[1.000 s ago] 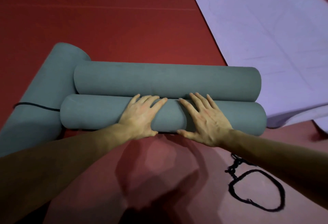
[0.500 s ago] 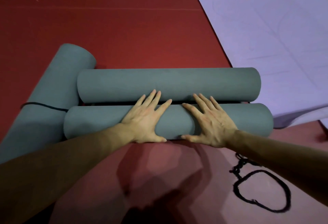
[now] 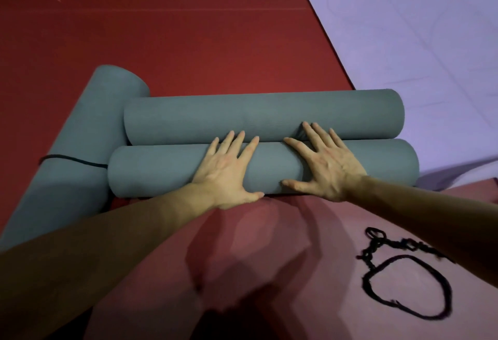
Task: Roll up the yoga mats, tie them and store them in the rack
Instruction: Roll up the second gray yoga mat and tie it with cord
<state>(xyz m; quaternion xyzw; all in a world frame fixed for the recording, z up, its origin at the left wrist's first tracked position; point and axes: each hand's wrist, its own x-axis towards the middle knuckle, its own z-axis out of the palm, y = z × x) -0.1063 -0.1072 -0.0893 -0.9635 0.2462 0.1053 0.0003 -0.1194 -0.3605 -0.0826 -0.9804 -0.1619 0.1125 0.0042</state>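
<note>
Floor: dark red [image 3: 188, 29], fills top & left of view.
Seam: thin pale line [image 3: 161, 10] across floor, L–R, nr top edge.
Light: dim; soft overlapping shadows [image 3: 242, 258], btm centre.

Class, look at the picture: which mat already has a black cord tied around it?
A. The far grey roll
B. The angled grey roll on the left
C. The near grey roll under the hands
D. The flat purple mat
B: a black cord wraps the angled roll on the left; the near roll and far roll show none.
</note>
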